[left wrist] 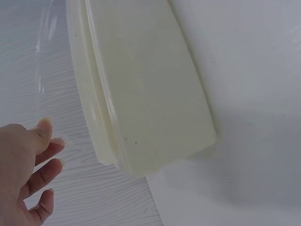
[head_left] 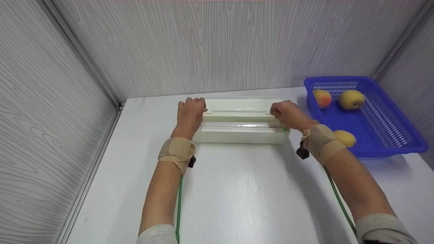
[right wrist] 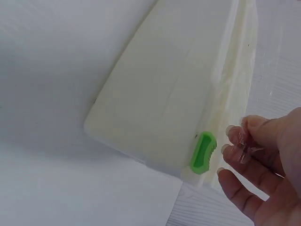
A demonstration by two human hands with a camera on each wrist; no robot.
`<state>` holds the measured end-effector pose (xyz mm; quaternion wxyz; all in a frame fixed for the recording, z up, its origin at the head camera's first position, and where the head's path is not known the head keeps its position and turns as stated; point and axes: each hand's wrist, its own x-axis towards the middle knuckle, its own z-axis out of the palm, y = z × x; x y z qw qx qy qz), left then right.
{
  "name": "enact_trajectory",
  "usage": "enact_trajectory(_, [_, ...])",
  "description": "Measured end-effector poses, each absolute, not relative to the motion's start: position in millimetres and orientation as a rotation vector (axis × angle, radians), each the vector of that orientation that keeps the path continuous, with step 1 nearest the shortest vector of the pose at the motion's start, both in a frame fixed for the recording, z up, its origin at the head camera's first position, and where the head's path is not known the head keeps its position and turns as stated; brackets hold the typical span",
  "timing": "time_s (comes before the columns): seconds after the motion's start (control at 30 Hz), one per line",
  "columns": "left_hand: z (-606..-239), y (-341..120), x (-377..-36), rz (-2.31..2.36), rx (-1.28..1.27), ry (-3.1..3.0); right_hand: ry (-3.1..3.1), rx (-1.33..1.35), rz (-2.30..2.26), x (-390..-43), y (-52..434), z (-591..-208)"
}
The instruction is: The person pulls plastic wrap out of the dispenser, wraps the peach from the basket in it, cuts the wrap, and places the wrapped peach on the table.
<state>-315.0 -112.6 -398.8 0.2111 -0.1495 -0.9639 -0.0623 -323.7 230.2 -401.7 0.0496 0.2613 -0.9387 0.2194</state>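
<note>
We stand at the cling-film dispenser [head_left: 241,123], mid-table, left of the blue basket [head_left: 364,115]. Our right hand [right wrist: 263,165] pinches the film's corner; our left hand [left wrist: 23,174], fingers loosely extended, seems to hold the other edge. Best to pull evenly, keeping the film [left wrist: 44,61] taut.

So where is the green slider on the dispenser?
In the head view, the green slider sits at the cream dispenser's right end, beside the right hand.

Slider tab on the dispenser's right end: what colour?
Bright green slider tab, clearest in the right wrist view.

Cream dispenser [head_left: 241,130] — smooth, matt plastic; film [left wrist: 44,52] — clear, glossy; basket [head_left: 390,135] — perforated blue plastic.
</note>
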Motion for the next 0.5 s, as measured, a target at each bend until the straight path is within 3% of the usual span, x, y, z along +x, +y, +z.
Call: enact_trajectory(0.5, [-386.1, -118.0, -313.1, -0.266, -0.406, -2.621, -2.638, 0.664, 0.517, -322.0, 227.6, -387.8])
